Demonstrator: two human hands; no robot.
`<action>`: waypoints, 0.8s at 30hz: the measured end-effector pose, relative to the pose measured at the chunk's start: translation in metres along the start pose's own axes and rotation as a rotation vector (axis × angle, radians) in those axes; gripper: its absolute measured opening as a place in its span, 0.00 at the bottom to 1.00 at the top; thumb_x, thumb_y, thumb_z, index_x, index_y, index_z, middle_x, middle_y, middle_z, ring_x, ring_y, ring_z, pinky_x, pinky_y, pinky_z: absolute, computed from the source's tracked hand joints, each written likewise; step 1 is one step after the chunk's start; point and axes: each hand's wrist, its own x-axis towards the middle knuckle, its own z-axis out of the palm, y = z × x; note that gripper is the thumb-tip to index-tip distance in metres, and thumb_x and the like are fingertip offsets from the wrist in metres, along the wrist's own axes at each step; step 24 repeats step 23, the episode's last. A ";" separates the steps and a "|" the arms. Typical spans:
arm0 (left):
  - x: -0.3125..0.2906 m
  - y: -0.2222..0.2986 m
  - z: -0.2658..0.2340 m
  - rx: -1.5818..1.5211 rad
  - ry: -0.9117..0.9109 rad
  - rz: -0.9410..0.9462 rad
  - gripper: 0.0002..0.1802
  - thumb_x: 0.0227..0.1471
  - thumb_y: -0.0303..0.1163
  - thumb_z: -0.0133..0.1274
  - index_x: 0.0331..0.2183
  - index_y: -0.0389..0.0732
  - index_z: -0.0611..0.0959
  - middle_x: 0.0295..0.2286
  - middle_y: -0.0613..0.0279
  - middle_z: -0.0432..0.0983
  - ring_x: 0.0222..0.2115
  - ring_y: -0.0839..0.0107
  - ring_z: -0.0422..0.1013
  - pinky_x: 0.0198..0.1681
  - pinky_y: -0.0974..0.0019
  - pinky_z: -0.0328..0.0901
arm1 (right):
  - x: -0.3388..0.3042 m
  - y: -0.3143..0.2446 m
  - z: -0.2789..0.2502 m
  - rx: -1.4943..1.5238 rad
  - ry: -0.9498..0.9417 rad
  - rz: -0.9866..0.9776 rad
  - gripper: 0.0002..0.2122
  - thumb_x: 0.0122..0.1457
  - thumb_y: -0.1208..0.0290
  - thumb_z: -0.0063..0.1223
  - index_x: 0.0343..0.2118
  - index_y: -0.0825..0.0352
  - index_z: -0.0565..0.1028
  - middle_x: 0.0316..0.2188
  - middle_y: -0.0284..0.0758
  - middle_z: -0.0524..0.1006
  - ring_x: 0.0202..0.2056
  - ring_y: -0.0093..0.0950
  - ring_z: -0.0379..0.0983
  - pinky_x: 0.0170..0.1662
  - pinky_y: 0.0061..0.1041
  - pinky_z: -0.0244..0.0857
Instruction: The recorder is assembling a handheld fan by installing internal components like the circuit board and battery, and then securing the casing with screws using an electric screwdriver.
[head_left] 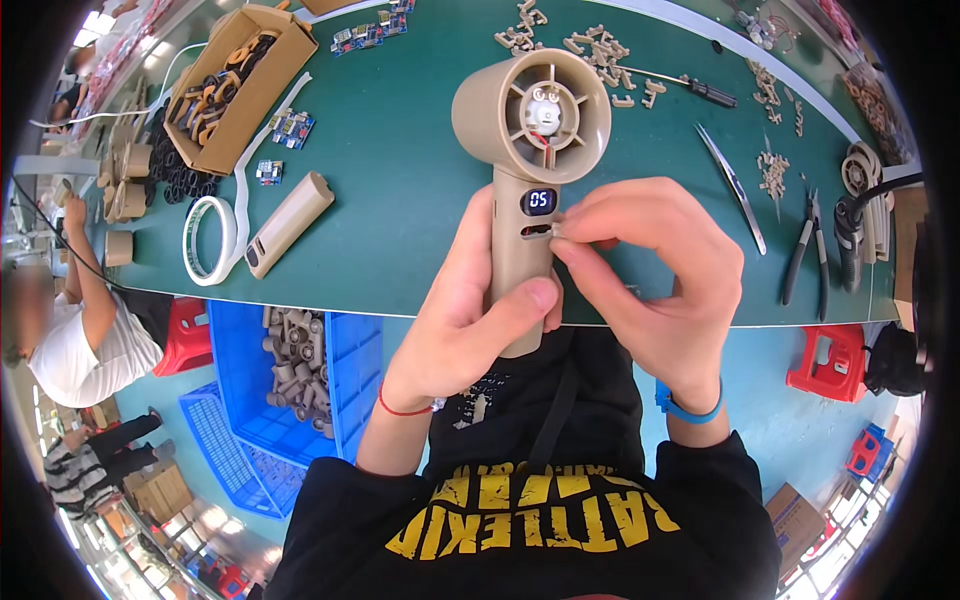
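Note:
A beige handheld fan (480, 115) stands upright over the table's near edge, its round head at the top. My left hand (450, 315) is wrapped round its handle, thumb across the front. A small lit display sits in the handle, with a slot just below it. At the right end of that slot, my right hand (675, 265) pinches a tiny beige plastic piece (556, 231) between thumb and forefinger. Its other fingers are curled. Part of the piece is hidden by the fingertips. More small beige plastic pieces (598, 48) lie behind the fan.
On the green table are a handle shell (290, 225), a tape roll (190, 243), a cardboard box (220, 152) of rings, tweezers (732, 185), pliers (797, 265) and a screwdriver (708, 92). Below its left edge stands a blue crate (345, 370) of fan parts. Another person (95, 345) sits left.

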 end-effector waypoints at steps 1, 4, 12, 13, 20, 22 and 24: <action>0.000 0.000 0.001 0.009 0.007 0.002 0.32 0.54 0.24 0.46 0.58 0.36 0.53 0.42 0.58 0.64 0.31 0.75 0.67 0.34 0.70 0.65 | 0.000 0.001 0.000 -0.070 0.005 -0.059 0.11 0.41 0.89 0.61 0.28 0.69 0.77 0.29 0.37 0.77 0.29 0.26 0.74 0.30 0.20 0.68; 0.000 0.000 0.002 0.024 0.017 -0.004 0.33 0.53 0.24 0.46 0.58 0.36 0.52 0.39 0.59 0.64 0.30 0.75 0.67 0.34 0.70 0.65 | 0.003 -0.003 -0.003 -0.102 -0.034 -0.046 0.11 0.40 0.88 0.62 0.28 0.68 0.79 0.28 0.36 0.77 0.29 0.28 0.74 0.29 0.21 0.68; 0.000 -0.002 0.001 0.049 0.020 -0.019 0.35 0.51 0.24 0.46 0.58 0.36 0.51 0.35 0.61 0.65 0.29 0.77 0.65 0.30 0.74 0.62 | 0.013 -0.004 -0.009 -0.106 -0.141 -0.046 0.09 0.40 0.84 0.62 0.27 0.66 0.80 0.27 0.34 0.77 0.28 0.28 0.74 0.29 0.21 0.68; 0.001 -0.002 0.001 0.052 0.022 -0.018 0.35 0.51 0.24 0.47 0.58 0.36 0.51 0.35 0.61 0.65 0.29 0.77 0.65 0.30 0.74 0.62 | 0.013 -0.004 -0.008 -0.108 -0.128 -0.059 0.09 0.40 0.84 0.63 0.27 0.66 0.80 0.27 0.34 0.77 0.28 0.28 0.74 0.29 0.21 0.68; 0.000 -0.001 0.002 0.062 0.027 -0.025 0.36 0.51 0.25 0.47 0.59 0.36 0.52 0.34 0.61 0.65 0.29 0.77 0.65 0.30 0.74 0.62 | 0.015 0.000 -0.016 -0.116 -0.196 -0.092 0.09 0.38 0.83 0.63 0.25 0.67 0.79 0.26 0.33 0.77 0.28 0.28 0.74 0.28 0.22 0.67; -0.001 0.000 0.002 0.064 0.026 -0.048 0.36 0.51 0.26 0.48 0.59 0.37 0.52 0.35 0.60 0.65 0.29 0.77 0.65 0.29 0.74 0.62 | 0.016 0.001 -0.018 -0.114 -0.236 -0.128 0.09 0.37 0.83 0.63 0.25 0.67 0.79 0.26 0.34 0.77 0.28 0.28 0.74 0.28 0.22 0.67; -0.001 0.000 0.001 0.062 0.025 -0.068 0.36 0.52 0.26 0.48 0.59 0.38 0.52 0.35 0.60 0.65 0.29 0.77 0.65 0.29 0.74 0.62 | 0.016 0.002 -0.019 -0.124 -0.250 -0.152 0.09 0.38 0.83 0.63 0.25 0.67 0.79 0.26 0.34 0.77 0.28 0.29 0.74 0.29 0.22 0.67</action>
